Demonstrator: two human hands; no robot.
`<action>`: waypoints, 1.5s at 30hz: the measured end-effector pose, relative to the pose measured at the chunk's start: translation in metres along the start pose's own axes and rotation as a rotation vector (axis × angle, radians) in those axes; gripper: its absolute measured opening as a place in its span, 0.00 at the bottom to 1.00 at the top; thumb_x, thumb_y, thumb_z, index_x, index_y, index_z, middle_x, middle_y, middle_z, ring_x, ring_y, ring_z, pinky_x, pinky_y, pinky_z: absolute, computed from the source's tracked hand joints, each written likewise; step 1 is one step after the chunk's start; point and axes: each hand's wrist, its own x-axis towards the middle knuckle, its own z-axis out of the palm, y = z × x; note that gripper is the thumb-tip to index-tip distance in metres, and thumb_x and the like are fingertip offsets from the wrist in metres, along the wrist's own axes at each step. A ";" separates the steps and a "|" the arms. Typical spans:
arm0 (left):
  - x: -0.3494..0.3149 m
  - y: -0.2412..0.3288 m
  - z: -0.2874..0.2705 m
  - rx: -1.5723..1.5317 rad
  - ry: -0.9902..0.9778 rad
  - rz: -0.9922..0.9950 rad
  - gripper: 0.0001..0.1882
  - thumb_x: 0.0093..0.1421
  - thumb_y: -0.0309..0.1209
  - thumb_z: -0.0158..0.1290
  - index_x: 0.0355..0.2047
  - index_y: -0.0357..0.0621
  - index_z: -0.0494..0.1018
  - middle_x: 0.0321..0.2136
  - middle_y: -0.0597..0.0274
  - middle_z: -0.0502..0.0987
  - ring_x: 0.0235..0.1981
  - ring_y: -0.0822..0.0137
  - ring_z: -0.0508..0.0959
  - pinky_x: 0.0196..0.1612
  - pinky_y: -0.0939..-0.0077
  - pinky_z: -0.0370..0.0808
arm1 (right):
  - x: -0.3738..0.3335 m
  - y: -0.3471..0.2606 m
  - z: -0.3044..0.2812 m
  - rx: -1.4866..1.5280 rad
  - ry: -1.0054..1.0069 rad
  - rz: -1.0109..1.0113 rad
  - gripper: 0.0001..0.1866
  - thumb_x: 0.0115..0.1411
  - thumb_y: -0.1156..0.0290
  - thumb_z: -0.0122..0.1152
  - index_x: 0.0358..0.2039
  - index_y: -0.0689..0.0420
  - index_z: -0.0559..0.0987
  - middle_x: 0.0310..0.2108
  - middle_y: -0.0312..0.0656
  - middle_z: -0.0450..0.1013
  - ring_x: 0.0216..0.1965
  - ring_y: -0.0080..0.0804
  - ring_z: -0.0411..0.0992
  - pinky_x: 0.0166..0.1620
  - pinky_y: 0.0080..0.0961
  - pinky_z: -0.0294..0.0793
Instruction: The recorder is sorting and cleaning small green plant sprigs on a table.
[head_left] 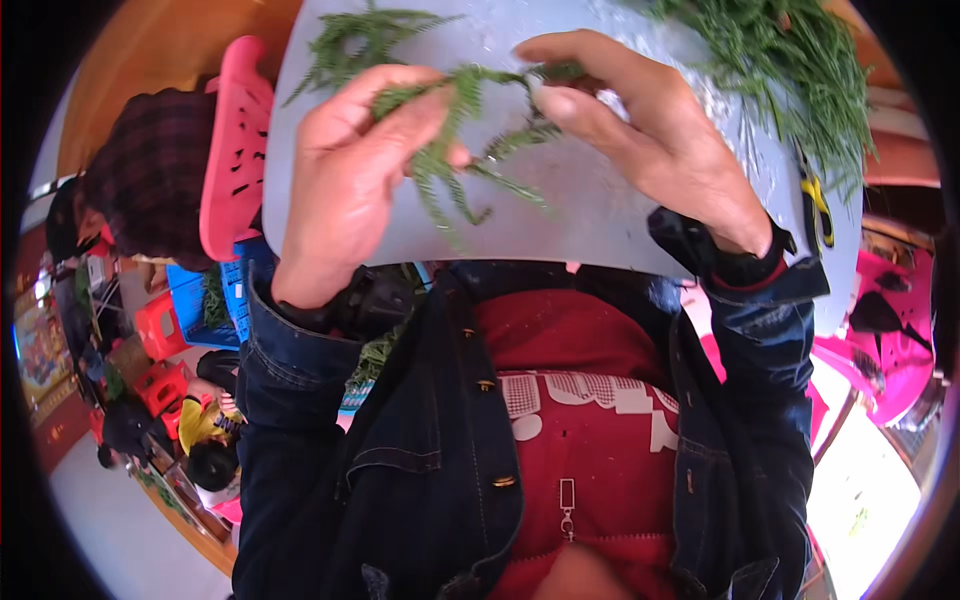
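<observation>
A green, feathery-leaved sprig (pixel 465 100) is stretched between my two hands above the grey tabletop (pixel 600 215). My left hand (pixel 350 170) is closed around its left part, with leafy strands hanging below the fingers. On the other side, my right hand (pixel 665 130) pinches the sprig's dark right end between thumb and fingers. A small heap of similar greens (pixel 365 40) lies just beyond my left hand. To the far right on the table is a larger pile of long green sprigs (pixel 780 60).
A tool with a yellow and black handle (pixel 817 210) lies at the table's right edge. Left of the table stand a pink chair (pixel 235 160) and a blue crate (pixel 190 305). A person in a dark checked top (pixel 150 175) sits there. Another pink chair (pixel 895 330) is at right.
</observation>
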 end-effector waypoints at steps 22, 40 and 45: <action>0.015 0.028 -0.050 0.883 0.416 0.352 0.22 0.59 0.34 0.49 0.51 0.37 0.63 0.54 0.53 0.62 0.56 0.60 0.62 0.57 0.71 0.57 | 0.024 0.054 -0.126 -0.452 0.462 0.037 0.16 0.59 0.73 0.51 0.49 0.61 0.67 0.22 0.36 0.69 0.23 0.18 0.63 0.28 0.17 0.65; 0.046 0.012 0.037 0.313 -0.049 0.302 0.09 0.60 0.29 0.49 0.36 0.34 0.71 0.39 0.59 0.73 0.38 0.72 0.71 0.42 0.80 0.67 | 0.052 0.051 -0.130 -0.214 0.514 0.127 0.14 0.61 0.61 0.51 0.40 0.58 0.74 0.25 0.31 0.72 0.25 0.15 0.68 0.26 0.15 0.66; 0.054 -0.003 0.038 0.270 -0.047 0.249 0.10 0.62 0.31 0.48 0.35 0.34 0.71 0.35 0.63 0.74 0.34 0.75 0.71 0.40 0.81 0.67 | 0.055 0.046 -0.125 -0.137 0.538 0.121 0.12 0.60 0.66 0.53 0.40 0.59 0.74 0.27 0.31 0.71 0.24 0.14 0.66 0.26 0.12 0.65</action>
